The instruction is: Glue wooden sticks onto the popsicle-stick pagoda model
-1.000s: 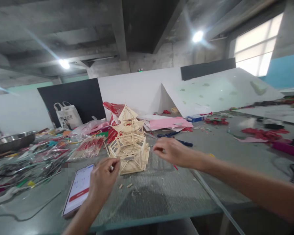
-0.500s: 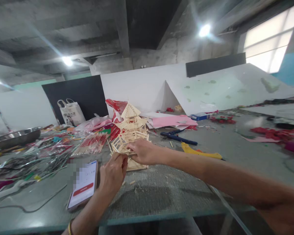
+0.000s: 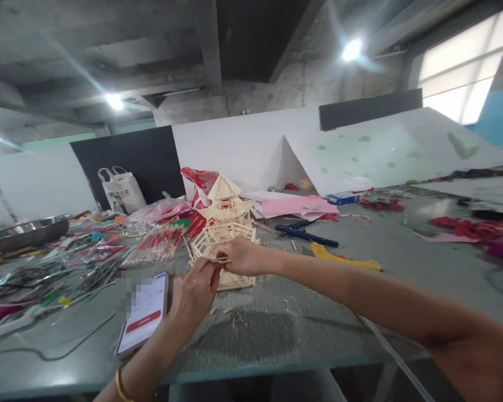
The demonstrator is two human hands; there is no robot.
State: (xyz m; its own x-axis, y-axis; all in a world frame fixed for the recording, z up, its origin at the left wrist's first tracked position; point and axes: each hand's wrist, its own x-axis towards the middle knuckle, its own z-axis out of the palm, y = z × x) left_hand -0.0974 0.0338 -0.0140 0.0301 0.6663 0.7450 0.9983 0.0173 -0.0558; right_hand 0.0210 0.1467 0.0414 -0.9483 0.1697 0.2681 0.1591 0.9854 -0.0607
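Observation:
A pagoda model [image 3: 226, 211] built from pale thin wooden sticks stands upright on the table, with a pointed roof and tiered railings. In front of its lower tier, my left hand [image 3: 196, 287] and my right hand [image 3: 246, 257] meet at the fingertips. Both are closed in a pinch on a thin wooden stick [image 3: 219, 260], held roughly level. My fingers cover part of the lower tier, so I cannot tell whether the stick touches the model. A few short stick offcuts [image 3: 227, 310] lie on the table below my hands.
A phone [image 3: 145, 315] with a lit screen lies beside my left forearm. Blue-handled pliers [image 3: 305, 234] and a yellow-handled tool [image 3: 343, 258] lie beyond my right forearm. Bagged sticks [image 3: 159, 244], cables [image 3: 71, 285] and a metal bowl [image 3: 29, 233] crowd the left.
My right hand has shifted slightly left and up, and the fingers of both hands have come closer together. The stick between them shows more plainly. The pagoda stands in the same place.

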